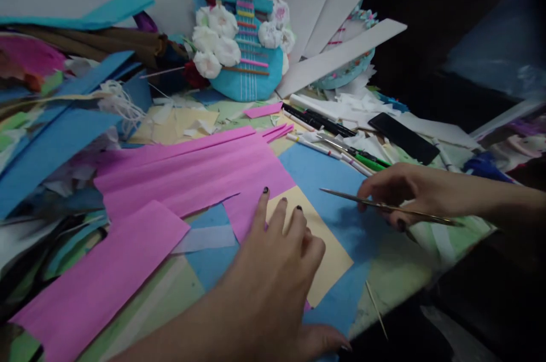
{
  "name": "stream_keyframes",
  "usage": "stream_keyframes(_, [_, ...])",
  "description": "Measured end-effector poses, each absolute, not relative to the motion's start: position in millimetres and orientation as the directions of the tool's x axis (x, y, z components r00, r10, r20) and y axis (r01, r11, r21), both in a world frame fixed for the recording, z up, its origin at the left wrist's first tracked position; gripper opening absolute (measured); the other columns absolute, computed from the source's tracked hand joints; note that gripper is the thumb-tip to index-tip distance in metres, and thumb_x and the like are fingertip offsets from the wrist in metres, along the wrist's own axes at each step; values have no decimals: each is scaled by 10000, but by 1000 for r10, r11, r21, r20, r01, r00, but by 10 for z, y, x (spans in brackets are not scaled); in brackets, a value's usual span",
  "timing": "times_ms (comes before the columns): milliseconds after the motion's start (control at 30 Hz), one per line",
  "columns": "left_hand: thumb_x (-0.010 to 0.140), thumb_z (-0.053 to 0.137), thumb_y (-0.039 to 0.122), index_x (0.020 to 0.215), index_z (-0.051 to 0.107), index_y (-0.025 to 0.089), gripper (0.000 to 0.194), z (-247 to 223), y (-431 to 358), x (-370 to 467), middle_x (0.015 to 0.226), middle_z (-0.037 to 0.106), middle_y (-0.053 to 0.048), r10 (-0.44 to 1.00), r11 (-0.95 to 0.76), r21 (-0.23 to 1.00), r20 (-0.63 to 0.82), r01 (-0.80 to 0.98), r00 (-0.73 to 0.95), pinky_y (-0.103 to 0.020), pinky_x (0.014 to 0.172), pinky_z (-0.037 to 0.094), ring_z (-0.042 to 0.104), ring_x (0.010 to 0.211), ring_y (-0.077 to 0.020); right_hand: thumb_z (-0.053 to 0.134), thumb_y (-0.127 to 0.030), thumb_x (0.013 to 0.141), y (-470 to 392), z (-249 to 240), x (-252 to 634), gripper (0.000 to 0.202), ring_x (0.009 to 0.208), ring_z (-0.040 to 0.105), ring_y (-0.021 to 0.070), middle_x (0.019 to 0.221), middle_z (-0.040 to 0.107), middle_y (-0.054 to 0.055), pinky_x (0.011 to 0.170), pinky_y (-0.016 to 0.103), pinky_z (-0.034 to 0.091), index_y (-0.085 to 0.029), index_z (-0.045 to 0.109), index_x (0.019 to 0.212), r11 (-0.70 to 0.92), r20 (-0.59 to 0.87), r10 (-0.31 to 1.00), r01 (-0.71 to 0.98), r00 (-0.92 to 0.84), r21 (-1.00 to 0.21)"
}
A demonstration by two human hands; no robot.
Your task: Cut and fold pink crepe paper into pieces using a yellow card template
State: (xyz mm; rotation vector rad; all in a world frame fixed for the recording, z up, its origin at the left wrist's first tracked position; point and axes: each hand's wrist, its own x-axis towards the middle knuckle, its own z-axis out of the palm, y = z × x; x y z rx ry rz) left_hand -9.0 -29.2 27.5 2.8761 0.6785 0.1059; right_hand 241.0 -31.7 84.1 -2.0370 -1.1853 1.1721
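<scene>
My left hand (277, 271) lies with fingers spread over a pale yellow card (330, 256) and the edge of a pink crepe paper sheet (200, 171). A slit runs into the pink sheet left of my fingertips. My right hand (396, 197) is closed around slim metal scissors (341, 195), seen edge-on, with the pointed tip toward the left. They are held above a blue sheet (324, 174) that lies under the card. Another pink crepe paper piece (106, 276) rests to the left of my left forearm.
A blue guitar-shaped craft (251, 77) with white paper flowers stands at the back. Pens (319, 120), a black phone (403, 137) and paper scraps lie behind my right hand. Blue paper (55, 145) and string (121, 103) are heaped at left. A thin stick (376, 309) lies at the table's front edge.
</scene>
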Motion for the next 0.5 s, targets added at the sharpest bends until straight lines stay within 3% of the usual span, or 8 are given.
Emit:
stream_keyframes(33, [709, 406, 814, 1152, 605, 121, 847, 248, -300, -67, 1288, 547, -249, 457, -881, 159, 36, 446, 889, -733, 1076, 157, 414, 1265, -507, 414, -149, 742, -207, 822, 2418, 386, 443, 426, -49, 478, 524, -38, 442, 140, 212, 120, 650, 885, -448, -506, 862, 489, 16, -748])
stream_keyframes(100, [701, 482, 762, 1121, 616, 129, 771, 163, -300, -36, 1300, 545, -252, 471, -879, 113, 56, 463, 880, -706, 1061, 259, 439, 1249, -505, 345, -127, 742, -34, 760, 2451, 436, 432, 430, -43, 495, 523, -32, 419, 141, 189, 134, 638, 932, -405, -587, 775, 527, -237, -747])
stream_keyframes(233, [727, 565, 649, 1108, 610, 162, 620, -39, -300, -12, 1309, 556, -235, 444, -896, 87, 151, 436, 883, -615, 966, 450, 469, 1241, -481, 272, -160, 768, 180, 638, 2558, 528, 406, 460, 6, 481, 501, -12, 395, 180, 204, 167, 594, 1030, -429, -620, 716, 500, -320, -753])
stream_keyframes(367, [790, 607, 362, 1004, 598, 189, 276, -78, -379, 38, 1282, 603, -181, 504, -857, 1, 220, 516, 835, -542, 972, 488, 501, 1237, -436, 217, -156, 750, 285, 553, 2665, 577, 388, 416, -22, 485, 507, -19, 387, 170, 167, 163, 582, 1063, -402, -612, 708, 511, -352, -760])
stream_keyframes(500, [818, 567, 149, 910, 558, 191, 102, -4, -399, 94, 1150, 688, -128, 520, -816, -113, 283, 566, 806, -459, 945, 533, 585, 1164, -368, 413, -245, 733, 390, 500, 2789, 476, 369, 337, -48, 468, 501, -96, 391, 96, 124, 73, 655, 992, -365, -585, 724, 518, -365, -774])
